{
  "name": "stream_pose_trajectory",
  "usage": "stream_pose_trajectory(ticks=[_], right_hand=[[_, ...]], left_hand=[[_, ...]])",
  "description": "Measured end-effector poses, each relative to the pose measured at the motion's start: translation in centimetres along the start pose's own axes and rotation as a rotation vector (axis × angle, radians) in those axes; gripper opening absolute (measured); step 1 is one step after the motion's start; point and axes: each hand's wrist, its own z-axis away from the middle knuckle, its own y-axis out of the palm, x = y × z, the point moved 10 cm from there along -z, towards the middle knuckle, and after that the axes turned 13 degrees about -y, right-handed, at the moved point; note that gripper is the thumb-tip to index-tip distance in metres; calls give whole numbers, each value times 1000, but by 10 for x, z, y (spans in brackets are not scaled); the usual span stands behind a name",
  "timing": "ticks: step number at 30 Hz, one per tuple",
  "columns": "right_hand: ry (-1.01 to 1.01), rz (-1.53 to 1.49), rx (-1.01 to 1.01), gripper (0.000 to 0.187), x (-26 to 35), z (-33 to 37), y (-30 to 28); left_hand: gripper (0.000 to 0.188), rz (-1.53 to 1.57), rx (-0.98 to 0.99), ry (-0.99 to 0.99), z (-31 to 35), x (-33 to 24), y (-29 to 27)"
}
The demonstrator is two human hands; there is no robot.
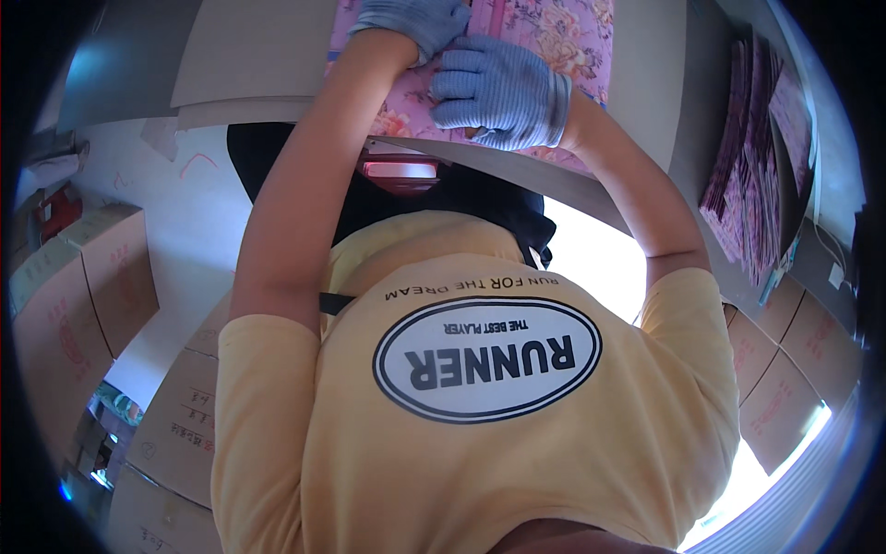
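A pink floral sheet (554, 37) lies on a grey worktable (646, 102) at the top of the view. My left hand (406, 23), in a blue-grey knit glove, is curled on the sheet's left part. My right hand (503, 92), gloved the same way, lies just below and to the right, its fingers bent over the sheet's near edge. Both bare forearms reach up from my yellow shirt, which fills the lower half of the view. The sheet under the hands is hidden.
A stack of pink floral sheets (757, 157) stands at the right on the table. Grey boards (249, 55) lie top left. Cardboard boxes stand at the left (83, 295), lower left (175, 425) and right (784, 369). A small red device (401, 173) shows below the table edge.
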Motion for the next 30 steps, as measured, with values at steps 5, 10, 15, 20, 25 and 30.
stream_pose_trajectory(ticks=[5, 10, 15, 20, 25, 30], right_hand=[[-6, 31, -46, 28, 3, 3, -2], [7, 30, -68, 26, 2, 5, 1], [-19, 54, -101, 25, 3, 4, -4], [-49, 92, -106, 23, 8, 5, -9], [-20, 120, -123, 22, 10, 6, -17], [238, 234, -87, 21, 18, 17, -15]], left_hand=[[52, -8, 132, 93, 2, -4, 15], [47, 36, 159, 81, 4, -2, 16], [38, 68, 85, 120, 6, -1, 12], [30, 173, 230, 20, -2, 0, 8], [28, 199, 345, 98, 14, -5, 9], [45, 86, 381, 316, 50, -27, -16]])
